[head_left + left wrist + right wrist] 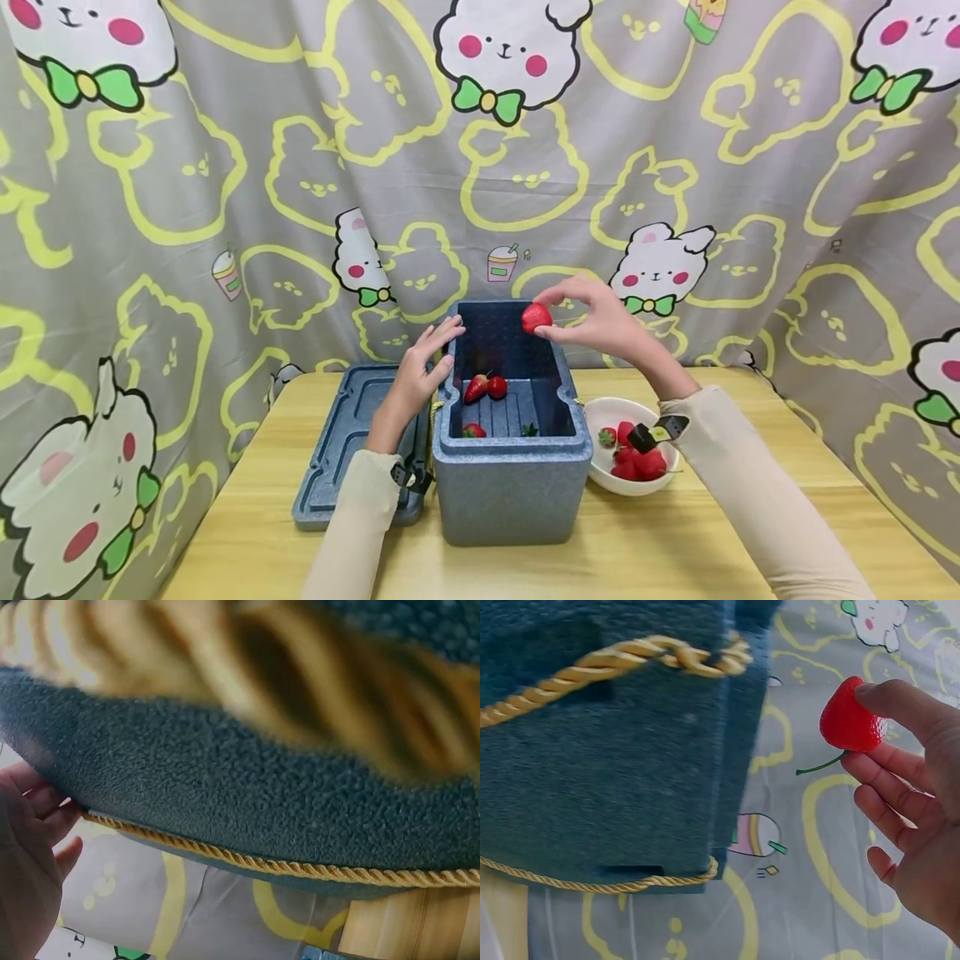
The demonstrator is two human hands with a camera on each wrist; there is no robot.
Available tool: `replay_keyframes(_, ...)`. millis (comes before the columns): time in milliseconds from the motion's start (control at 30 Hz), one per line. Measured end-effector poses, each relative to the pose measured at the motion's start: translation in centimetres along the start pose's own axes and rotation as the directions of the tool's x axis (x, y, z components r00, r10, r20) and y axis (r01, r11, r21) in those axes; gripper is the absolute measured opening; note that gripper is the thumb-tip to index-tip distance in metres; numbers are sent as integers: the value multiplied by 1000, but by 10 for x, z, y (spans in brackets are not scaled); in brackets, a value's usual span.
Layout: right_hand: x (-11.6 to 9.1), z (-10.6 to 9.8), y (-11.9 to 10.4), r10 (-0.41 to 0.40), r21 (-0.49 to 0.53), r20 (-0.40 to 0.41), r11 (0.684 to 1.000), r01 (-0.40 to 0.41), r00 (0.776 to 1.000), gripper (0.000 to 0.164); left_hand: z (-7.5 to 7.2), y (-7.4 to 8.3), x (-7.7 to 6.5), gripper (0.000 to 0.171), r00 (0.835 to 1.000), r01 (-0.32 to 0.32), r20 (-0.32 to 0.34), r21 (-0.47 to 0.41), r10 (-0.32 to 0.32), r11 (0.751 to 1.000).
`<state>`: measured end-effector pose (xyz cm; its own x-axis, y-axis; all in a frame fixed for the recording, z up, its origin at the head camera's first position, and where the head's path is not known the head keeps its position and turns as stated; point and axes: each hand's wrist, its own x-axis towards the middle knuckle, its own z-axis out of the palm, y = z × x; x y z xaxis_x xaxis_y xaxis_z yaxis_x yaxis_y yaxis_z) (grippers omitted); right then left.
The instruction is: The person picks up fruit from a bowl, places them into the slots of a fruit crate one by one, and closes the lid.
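Note:
Between thumb and fingertips my right hand (588, 315) pinches a red strawberry (536, 318), held up over the right side of the open blue-grey box (513, 500). A thin green stem (821, 765) shows below the strawberry in the right wrist view. My left hand (422, 367) touches the box's left rim, its fingers extended. On the box floor lie another strawberry (476, 388) and a round red fruit (497, 387) side by side. Nearer the front wall, a red fruit (473, 430) and some green leaves (530, 430) are partly hidden by the rim.
A white bowl (600, 407) with several red fruits stands right of the box, under my right forearm. The box's lid (330, 467) lies flat on the wooden table (247, 508) at the left. Yellow rope (300, 868) runs along the box's side. A patterned curtain (300, 125) hangs behind.

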<state>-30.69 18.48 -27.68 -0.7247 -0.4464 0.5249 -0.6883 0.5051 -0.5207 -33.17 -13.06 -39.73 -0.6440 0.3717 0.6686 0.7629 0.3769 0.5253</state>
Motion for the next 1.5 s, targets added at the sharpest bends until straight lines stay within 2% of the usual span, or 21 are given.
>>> replay_keyframes(200, 2, 12, 3, -29, -24, 37, 999, 30, 999, 34, 1, 4, 0, 52, 1000, 5, -9, 63, -5, 998)
replay_keyframes(333, 5, 19, 5, -65, -47, 61, 997, 68, 996, 34, 2, 5, -2, 51, 1000, 11, -15, 65, -10, 998)
replay_keyframes(600, 14, 28, 3, -102, -157, 135, 980, 123, 986, 33, 2, 4, -7, 51, 999, 39, -8, 3, -39, 999)
replay_keyframes(800, 19, 34, 4, -117, -233, 184, 960, 159, 976, 31, -4, 8, -6, 52, 994, 98, 57, -130, -91, 987)
replay_keyframes(933, 18, 38, 7, -140, -310, 173, 932, 188, 975, 35, -8, 10, -5, 54, 989, 132, 90, -180, -117, 975)
replay_keyframes(1100, 15, 42, 10, -153, -388, 132, 901, 193, 979, 50, -9, 10, -4, 53, 987, 147, 98, -177, -131, 973)
replay_keyframes(1267, 11, 42, 13, -175, -391, 112, 897, 205, 978, 52, -7, 9, -3, 53, 988, 140, 82, -156, -128, 978)
replay_keyframes(1500, 1, 37, 23, -212, -350, 58, 911, 219, 975, 51, -5, 7, -2, 53, 991, 121, 69, -140, -113, 983)
